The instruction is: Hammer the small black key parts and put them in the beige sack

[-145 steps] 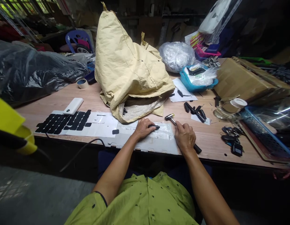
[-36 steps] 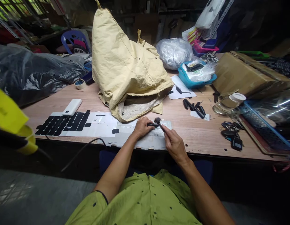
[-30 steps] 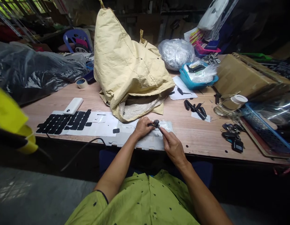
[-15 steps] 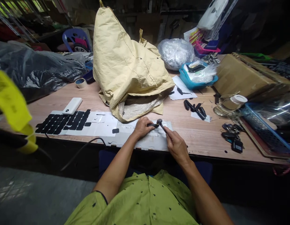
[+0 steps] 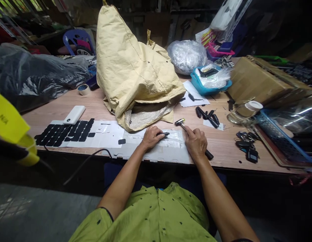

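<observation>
My right hand (image 5: 196,144) is closed around the handle of a small hammer (image 5: 180,122), which lies low over the table with its head pointing away from me, to the left. A yellowish face shows on one end of the head. My left hand (image 5: 152,137) pinches a small black part (image 5: 166,133) above a white board (image 5: 153,154) covered with clear film. Most of that part is hidden by the fingers, so its kind is unclear. Left of the board, rows of black pads (image 5: 67,132) lie on white paper (image 5: 110,139).
A big tan sack (image 5: 140,70) stands behind my hands. On the right are black pieces (image 5: 208,116), several key fobs (image 5: 248,148), a jar (image 5: 243,112), a blue basket (image 5: 279,134) and a cardboard box (image 5: 259,80). A white power bank (image 5: 74,115) lies left.
My right hand has drawn the hammer away from the black part, to the right, and now holds it lower. The left hand keeps its grip in nearly the same place.
</observation>
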